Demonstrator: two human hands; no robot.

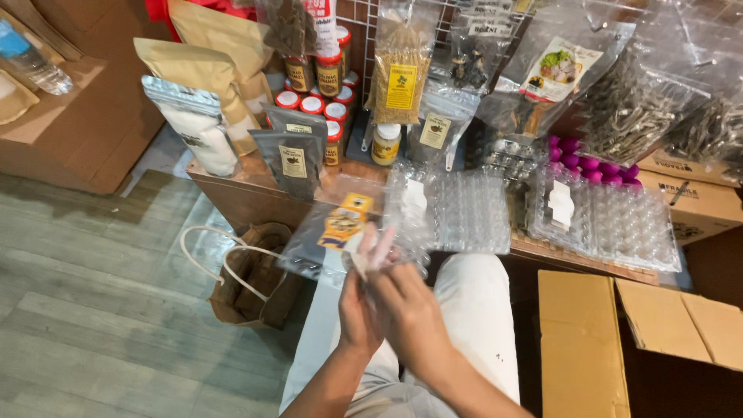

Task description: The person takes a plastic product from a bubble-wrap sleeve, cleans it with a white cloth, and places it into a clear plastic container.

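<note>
Both hands — left hand (357,310) and right hand (410,310) — pinch a small clear plastic packet (370,249) above the lap, just off the surface's (248,182) front edge. It looks light, thin and slippery — best gripped by its edges.

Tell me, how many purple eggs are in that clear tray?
9 purple eggs show, in two rows at the back of the right clear tray, from its left end towards the middle; bags above may hide more.

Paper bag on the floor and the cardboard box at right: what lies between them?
In the head view, between the paper bag and cardboard box are the person's legs in white trousers and both hands.
</note>
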